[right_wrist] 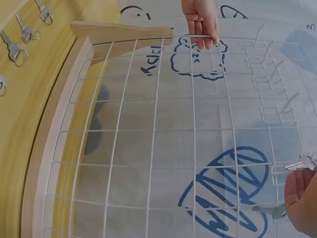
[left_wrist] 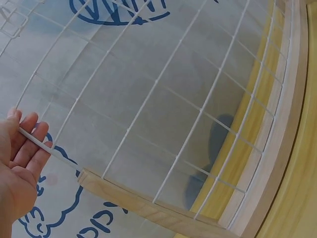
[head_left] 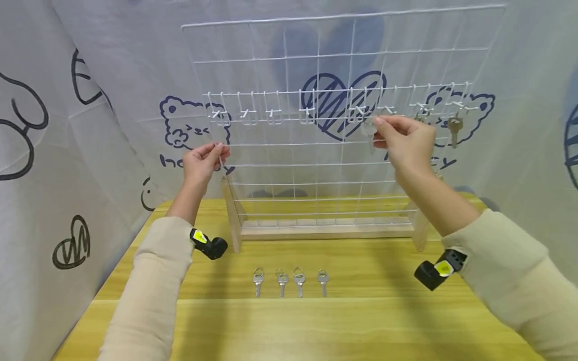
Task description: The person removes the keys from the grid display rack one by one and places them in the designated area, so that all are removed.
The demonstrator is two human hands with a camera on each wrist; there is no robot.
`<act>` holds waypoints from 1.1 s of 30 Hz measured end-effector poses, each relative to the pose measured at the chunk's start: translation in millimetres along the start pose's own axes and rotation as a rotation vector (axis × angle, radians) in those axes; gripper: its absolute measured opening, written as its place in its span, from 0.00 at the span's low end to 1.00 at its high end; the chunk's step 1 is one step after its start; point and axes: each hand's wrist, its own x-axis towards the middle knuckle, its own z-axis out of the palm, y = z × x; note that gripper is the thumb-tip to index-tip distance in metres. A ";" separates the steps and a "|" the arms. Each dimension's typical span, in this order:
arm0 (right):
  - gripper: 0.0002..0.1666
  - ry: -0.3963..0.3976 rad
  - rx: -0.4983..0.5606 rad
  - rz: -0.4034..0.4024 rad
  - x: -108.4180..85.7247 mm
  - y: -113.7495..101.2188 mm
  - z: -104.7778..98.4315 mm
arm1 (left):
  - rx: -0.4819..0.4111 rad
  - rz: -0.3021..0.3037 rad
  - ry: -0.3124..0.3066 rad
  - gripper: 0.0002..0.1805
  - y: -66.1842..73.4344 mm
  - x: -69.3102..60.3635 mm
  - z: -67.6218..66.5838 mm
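"From the head view, what are the fingers doing?"
"We see the left hand (head_left: 200, 163) pinching the left edge of the wire rack (head_left: 352, 53) between thumb and fingers. The right hand (head_left: 412, 143) pinches a key (head_left: 368, 130), which hangs just left of its fingertips."
"And around those fingers?"
"We have a row of hooks (head_left: 307, 113) level with the right fingers or slightly above, stretching away to both sides. A hanging key (head_left: 455, 131) is to their right. Four loose keys (head_left: 299, 281) lie on the tabletop (head_left: 316, 328), well below both hands and between them; the base (head_left: 327, 231) of the rack is below the fingers too, nearer than the loose keys."
"What does the left wrist show us?"
"We see the left fingers curled around the rack's edge wire, with a wooden upright (left_wrist: 143, 202) just below them."
"And the right wrist?"
"We find the pinched key just beside the right fingertips, and a second key (right_wrist: 277, 211) on the other side of those fingers. The left hand shows at the rack's far edge."
"Is the pinched key touching a hook?"
"We cannot tell."
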 end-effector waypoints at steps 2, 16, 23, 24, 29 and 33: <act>0.06 -0.012 -0.014 0.005 -3.0 3.4 -2.6 | -0.005 -0.002 -0.002 0.19 0.3 -1.0 -1.1; 0.13 -0.143 -0.175 0.061 -30.7 81.9 -21.2 | 0.023 -0.057 -0.007 0.22 4.6 -1.8 0.8; 0.17 -0.201 -0.170 0.148 -57.3 125.9 -26.7 | 0.004 -0.052 0.005 0.22 3.9 -2.4 -0.1; 0.17 -0.215 -0.178 0.160 -60.3 130.6 -28.0 | 0.000 -0.052 0.004 0.22 3.9 -2.4 0.0; 0.18 -0.268 -0.209 0.244 -71.8 151.8 -33.7 | -0.011 -0.060 0.010 0.22 4.3 -2.2 0.4; 0.17 -0.286 -0.199 0.324 -80.4 169.3 -36.0 | -0.006 -0.070 0.014 0.22 4.6 -1.9 1.2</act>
